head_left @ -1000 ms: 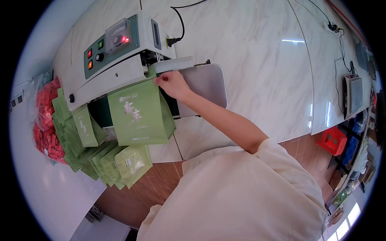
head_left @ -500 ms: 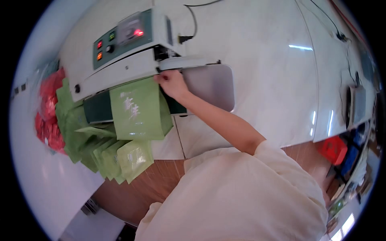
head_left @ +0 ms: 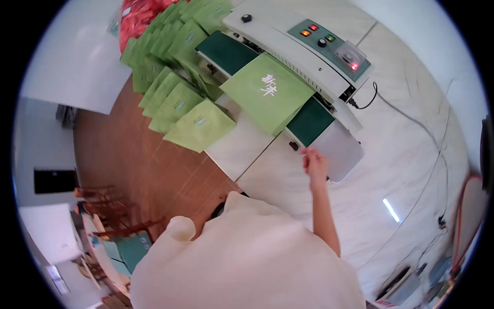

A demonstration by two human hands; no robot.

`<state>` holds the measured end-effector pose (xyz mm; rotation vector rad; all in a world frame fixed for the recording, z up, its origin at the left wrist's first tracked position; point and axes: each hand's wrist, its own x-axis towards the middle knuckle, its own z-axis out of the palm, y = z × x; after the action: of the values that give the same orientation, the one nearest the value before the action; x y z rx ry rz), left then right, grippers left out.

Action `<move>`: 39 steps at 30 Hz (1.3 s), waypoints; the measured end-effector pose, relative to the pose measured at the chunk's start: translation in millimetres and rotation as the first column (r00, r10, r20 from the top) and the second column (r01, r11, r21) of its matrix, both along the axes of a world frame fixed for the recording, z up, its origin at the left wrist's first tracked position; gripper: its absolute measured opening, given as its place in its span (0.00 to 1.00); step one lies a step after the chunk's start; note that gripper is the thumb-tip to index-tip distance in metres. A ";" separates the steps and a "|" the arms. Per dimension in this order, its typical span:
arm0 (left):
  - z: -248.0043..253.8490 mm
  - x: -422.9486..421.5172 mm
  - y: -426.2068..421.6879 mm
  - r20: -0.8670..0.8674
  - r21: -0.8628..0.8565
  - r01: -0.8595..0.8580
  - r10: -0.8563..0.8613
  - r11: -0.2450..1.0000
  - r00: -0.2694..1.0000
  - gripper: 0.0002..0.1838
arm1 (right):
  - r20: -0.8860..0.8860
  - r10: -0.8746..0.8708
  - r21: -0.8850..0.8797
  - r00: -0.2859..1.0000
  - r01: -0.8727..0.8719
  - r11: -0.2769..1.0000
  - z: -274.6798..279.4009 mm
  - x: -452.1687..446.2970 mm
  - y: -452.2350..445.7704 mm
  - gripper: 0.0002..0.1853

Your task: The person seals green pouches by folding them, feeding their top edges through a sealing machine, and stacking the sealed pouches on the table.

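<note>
My right hand is near the grey metal plate at the end of a band sealer. Its fingers are curled together and I see nothing in them. A green pouch with white characters lies across the sealer's dark green conveyor belt, its upper edge along the machine body and its lower part hanging past the belt. To the left, several green pouches overlap in a fanned pile, with a lighter green pouch nearest me. My left hand is out of view.
Red packs lie beyond the green pile. A black power cord runs from the sealer across the pale table. Wooden chairs stand on the brown floor at the lower left.
My right hand has left the pouch's edge at the sealer and moved nearer me, beside the plate. The pouch remains on the belt. The camera view has turned.
</note>
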<state>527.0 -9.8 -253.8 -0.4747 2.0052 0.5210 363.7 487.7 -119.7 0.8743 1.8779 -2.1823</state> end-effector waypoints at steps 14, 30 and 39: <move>201.1 -256.5 42.8 -0.993 -0.115 0.103 -0.112 0.988 -0.035 0.15 | -0.312 0.531 0.677 0.788 -0.207 0.706 67.9 -100.5 -183.2 0.11; 144.9 -327.8 14.0 -0.796 -0.170 0.541 -0.439 0.823 0.417 0.12 | 0.001 0.767 0.971 0.642 0.183 -0.154 69.7 -348.5 -357.5 0.13; 151.7 -338.2 -29.9 -0.891 -0.014 0.298 -0.147 0.954 0.429 0.16 | -0.460 0.464 0.801 0.757 0.127 0.586 286.2 -184.3 -276.8 0.18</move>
<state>188.7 -39.7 -102.1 0.2816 2.9562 0.8571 179.4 210.9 166.5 -0.1303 3.2277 -1.4960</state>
